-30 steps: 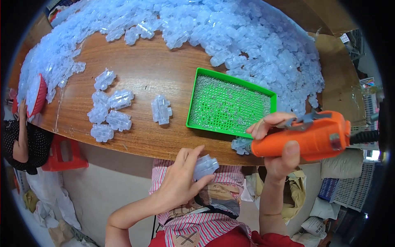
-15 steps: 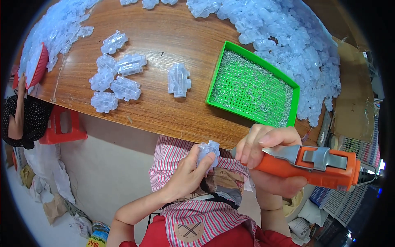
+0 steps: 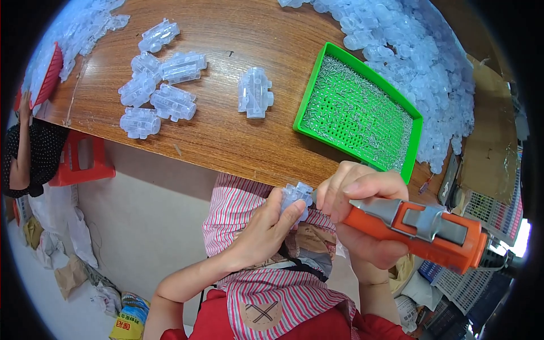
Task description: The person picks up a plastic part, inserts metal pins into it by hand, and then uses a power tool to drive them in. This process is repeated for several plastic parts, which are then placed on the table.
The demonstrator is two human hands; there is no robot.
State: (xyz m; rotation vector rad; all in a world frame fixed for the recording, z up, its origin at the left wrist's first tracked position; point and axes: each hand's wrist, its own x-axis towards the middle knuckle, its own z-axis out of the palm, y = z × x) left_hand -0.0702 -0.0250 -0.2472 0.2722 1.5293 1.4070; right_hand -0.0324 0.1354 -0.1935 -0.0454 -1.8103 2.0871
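My left hand pinches a clear plastic part between thumb and fingers, just past the table's front edge. In my right hand is an orange electric screwdriver with a grey metal lever, lying nearly level. Its tip end points left at the clear part and reaches its right side; my fingers partly hide the bit, so I cannot tell how far in it goes. Beyond my hands, a green perforated tray holds many small silver screws.
A lone clear assembled part lies mid-table, with several more to its left. Large heaps of clear pieces cover the far right and far left. At left, a person's arm is beside a red basket and a red stool.
The clear part and the screwdriver tip have come together, the screwdriver shifting left and tilting slightly. The view has shifted a little, so the table's things sit higher.
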